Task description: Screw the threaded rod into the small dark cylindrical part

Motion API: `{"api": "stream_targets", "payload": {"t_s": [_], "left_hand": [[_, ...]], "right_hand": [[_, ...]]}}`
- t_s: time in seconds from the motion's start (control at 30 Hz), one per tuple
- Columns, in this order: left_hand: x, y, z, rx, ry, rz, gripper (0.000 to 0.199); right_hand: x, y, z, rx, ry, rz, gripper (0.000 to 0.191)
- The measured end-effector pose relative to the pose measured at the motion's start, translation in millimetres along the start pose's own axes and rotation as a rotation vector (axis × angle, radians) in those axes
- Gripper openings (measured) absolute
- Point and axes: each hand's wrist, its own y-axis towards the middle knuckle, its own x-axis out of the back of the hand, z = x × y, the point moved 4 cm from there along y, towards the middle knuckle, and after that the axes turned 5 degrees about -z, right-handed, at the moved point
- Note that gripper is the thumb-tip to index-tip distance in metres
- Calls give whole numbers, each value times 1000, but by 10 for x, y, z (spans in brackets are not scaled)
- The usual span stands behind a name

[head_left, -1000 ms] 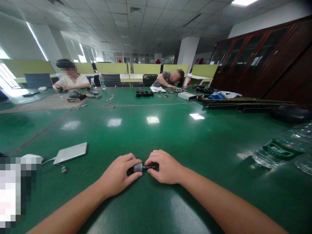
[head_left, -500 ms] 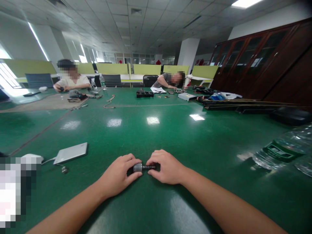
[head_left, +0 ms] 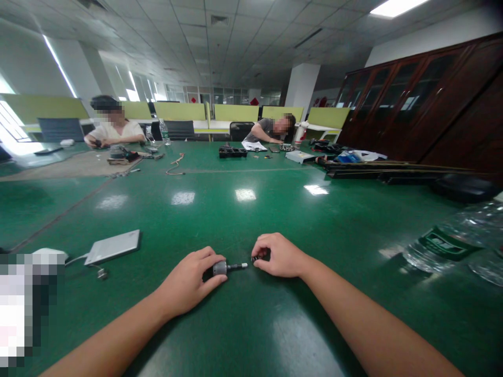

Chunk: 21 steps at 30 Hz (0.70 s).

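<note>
My left hand [head_left: 195,276] is closed around a grey metal cylinder [head_left: 220,268], thumb on the near side and fingers on the far side. From its right end a thin dark shaft [head_left: 237,266] with a bright tip points right, bare along its length. Just beyond that tip, my right hand [head_left: 281,255] pinches a small dark coil spring [head_left: 256,258] between thumb and fingertips. Spring and shaft are apart by a small gap. Part of the spring and the left end of the cylinder are hidden by my fingers.
On the green table [head_left: 220,214], a silver flat device [head_left: 113,247] with a cable lies left. Clear water bottles [head_left: 448,243] lie at the right. Far across are a black tray [head_left: 232,152], long dark bars [head_left: 393,170] and two seated people, with a cabinet [head_left: 416,99] behind.
My right hand has drawn the spring off the shaft, moving right and slightly away from me. The shaft now shows bare. My left hand stays on the cylinder, nearly unmoved.
</note>
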Motion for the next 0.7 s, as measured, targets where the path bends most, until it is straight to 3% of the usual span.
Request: {"api": "stream_targets", "payload": {"t_s": [0.7], "left_hand": [[14, 8, 1, 25, -50, 6, 26]], "right_hand": [[-153, 20, 174, 7, 100, -14, 19]]}}
